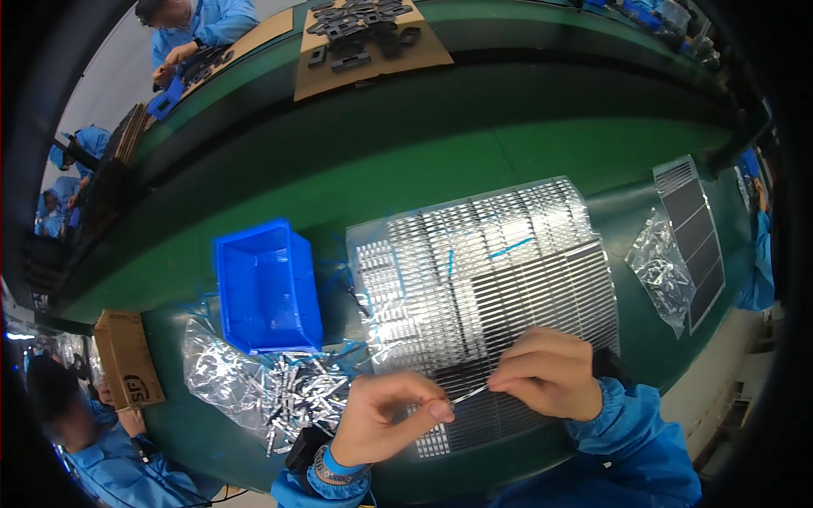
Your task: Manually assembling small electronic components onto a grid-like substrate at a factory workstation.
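Between my two hands stretches a thin, silvery strip [471,394]. My left hand [391,419] pinches its left end between thumb and forefinger. At the other end, the fingertips of my right hand [546,372] are closed on the same strip. Both hands are over the near part of a large sheet of narrow strips [542,296], silvery on the left and dark-striped on the right. Two short blue pieces of tape [511,248] lie on that sheet. Left of my left hand is a loose pile of silver and dark strips [305,394].
A blue plastic bin [271,296] stands behind the pile, beside a clear plastic bag [216,368]. At right lie another clear bag [656,267] and a dark panelled sheet [696,237]. A cardboard box [127,360] and a co-worker are at left. Dark parts [356,38] cover cardboard on the far bench.
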Demonstrator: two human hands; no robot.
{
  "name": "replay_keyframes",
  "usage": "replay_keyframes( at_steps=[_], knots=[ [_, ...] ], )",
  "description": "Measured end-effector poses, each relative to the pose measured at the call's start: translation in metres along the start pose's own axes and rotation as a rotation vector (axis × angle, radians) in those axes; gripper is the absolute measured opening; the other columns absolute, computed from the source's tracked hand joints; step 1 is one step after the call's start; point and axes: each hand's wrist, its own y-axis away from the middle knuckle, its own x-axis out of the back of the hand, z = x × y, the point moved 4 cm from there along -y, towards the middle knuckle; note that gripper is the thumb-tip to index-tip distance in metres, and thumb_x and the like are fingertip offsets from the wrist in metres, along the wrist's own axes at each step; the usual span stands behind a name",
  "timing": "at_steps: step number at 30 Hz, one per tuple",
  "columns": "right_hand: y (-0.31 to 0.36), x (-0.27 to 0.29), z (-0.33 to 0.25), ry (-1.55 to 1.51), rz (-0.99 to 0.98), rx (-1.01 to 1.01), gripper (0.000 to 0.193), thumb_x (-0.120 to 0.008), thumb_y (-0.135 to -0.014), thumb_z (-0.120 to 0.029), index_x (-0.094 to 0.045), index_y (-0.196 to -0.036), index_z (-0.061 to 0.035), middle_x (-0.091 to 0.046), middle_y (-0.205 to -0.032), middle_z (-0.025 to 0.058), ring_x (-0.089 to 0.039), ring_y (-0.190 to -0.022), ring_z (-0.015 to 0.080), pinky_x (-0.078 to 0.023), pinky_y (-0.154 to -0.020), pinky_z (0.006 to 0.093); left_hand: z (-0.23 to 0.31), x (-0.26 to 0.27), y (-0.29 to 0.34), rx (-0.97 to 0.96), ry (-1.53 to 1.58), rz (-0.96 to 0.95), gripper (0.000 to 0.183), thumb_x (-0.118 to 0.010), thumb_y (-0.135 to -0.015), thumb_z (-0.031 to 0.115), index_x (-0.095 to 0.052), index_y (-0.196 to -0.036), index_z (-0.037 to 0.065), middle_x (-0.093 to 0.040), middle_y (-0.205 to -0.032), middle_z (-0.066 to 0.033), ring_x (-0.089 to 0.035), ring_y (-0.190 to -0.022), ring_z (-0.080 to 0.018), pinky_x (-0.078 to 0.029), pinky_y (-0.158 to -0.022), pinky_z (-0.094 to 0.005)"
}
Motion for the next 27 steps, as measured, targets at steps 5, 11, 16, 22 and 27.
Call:
replay_keyframes(
  at_steps=[5,11,16,22,27],
  knots=[
    [0.011,0.025,0.009,0.036,0.179,-0.055,0.017,-0.087,-0.076,-0.006,-0.079,-0.090,-0.0044,-0.073,-0.085,0.0081,-0.068,-0.071,0.0199,-0.055,-0.060,0.0299,0.056,0.009,0.027,-0.394,-0.333,0.429,0.017,-0.069,-0.097,0.008,-0.066,-0.087,-0.006,-0.072,-0.086,-0.0186,-0.073,-0.083,-0.0224,-0.058,-0.076,-0.0313],
    [0.007,0.019,0.005,-0.056,0.160,-0.063,0.015,-0.087,-0.077,-0.006,-0.078,-0.090,-0.0036,-0.073,-0.083,0.0084,-0.068,-0.071,0.0188,-0.055,-0.060,0.0287,0.089,0.048,0.077,-0.853,-1.138,1.149,0.024,-0.061,-0.099,0.019,-0.064,-0.093,-0.003,-0.069,-0.102,-0.0225,-0.066,-0.082,-0.0287,-0.056,-0.075,-0.0393],
    [0.014,0.020,0.012,-0.055,0.167,-0.057,0.014,-0.087,-0.078,-0.006,-0.078,-0.090,-0.0037,-0.074,-0.083,0.0086,-0.069,-0.069,0.0188,-0.054,-0.060,0.0285,0.080,0.027,0.020,-0.323,-1.799,0.961,0.029,-0.069,-0.095,0.018,-0.073,-0.122,0.011,-0.043,-0.161,-0.0210,-0.025,-0.154,-0.0495,-0.023,-0.122,-0.0607],
    [0.012,0.012,0.009,-0.126,0.145,-0.037,0.015,-0.087,-0.078,-0.007,-0.078,-0.090,-0.0039,-0.074,-0.082,0.0083,-0.068,-0.069,0.0185,-0.053,-0.059,0.0288,0.061,0.010,0.016,-0.639,-1.258,0.634,0.036,-0.070,-0.093,0.035,-0.078,-0.110,0.005,-0.067,-0.124,-0.0203,-0.060,-0.120,-0.0411,-0.045,-0.105,-0.0553],
    [0.005,0.009,0.005,-0.086,0.093,0.020,0.017,-0.088,-0.077,-0.009,-0.079,-0.089,-0.0039,-0.073,-0.084,0.0078,-0.067,-0.068,0.0192,-0.052,-0.058,0.0294,0.028,-0.016,-0.002,-0.486,-0.936,0.211,0.034,-0.071,-0.093,0.036,-0.080,-0.088,0.004,-0.071,-0.086,-0.0110,-0.064,-0.088,-0.0296,-0.052,-0.082,-0.0411]
  ],
)
